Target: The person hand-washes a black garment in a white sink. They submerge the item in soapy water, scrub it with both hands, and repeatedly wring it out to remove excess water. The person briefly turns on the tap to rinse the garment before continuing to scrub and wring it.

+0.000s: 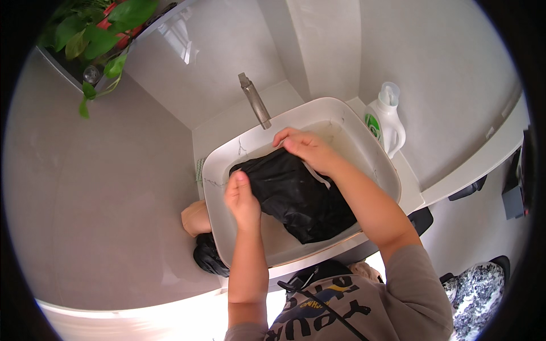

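Head view: the left hand (243, 202) is pinching the left corner of a black cloth (296, 196), and the right hand (311, 150) is gripping its upper edge. The cloth is spreading across a white basin (372, 159); a metal faucet (255, 102) is standing behind, a white jug (391, 128) to the right.

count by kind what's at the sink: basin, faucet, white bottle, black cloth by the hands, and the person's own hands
Basin: 1
Faucet: 1
White bottle: 1
Black cloth: 1
Hands: 2, the left hand and the right hand
Total: 6
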Available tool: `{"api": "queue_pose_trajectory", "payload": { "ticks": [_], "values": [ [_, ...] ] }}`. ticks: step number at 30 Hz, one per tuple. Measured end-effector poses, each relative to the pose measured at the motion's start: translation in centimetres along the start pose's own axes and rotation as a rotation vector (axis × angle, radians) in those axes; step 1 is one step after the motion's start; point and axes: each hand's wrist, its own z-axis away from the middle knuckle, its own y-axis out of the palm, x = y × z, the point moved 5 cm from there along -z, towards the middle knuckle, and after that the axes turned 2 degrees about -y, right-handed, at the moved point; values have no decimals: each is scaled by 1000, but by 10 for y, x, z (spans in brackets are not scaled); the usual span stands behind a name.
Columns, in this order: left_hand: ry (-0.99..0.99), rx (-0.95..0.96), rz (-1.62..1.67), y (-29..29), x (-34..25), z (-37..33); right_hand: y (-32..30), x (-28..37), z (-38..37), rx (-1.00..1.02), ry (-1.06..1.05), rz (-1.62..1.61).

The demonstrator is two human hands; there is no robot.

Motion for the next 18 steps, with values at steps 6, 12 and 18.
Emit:
{"api": "queue_pose_trajectory", "payload": {
  "ticks": [6, 12, 18],
  "values": [
    [-52, 86, -370, 7, 13, -6, -17, -10, -2, -104, 166, 468],
    [-358, 12, -38, 2, 47, -1, 21, -11, 3, -82, -74, 945],
    [-804, -67, 181, 16, 41, 17, 76, 12, 16, -83, -404, 1021]
  ]
}}
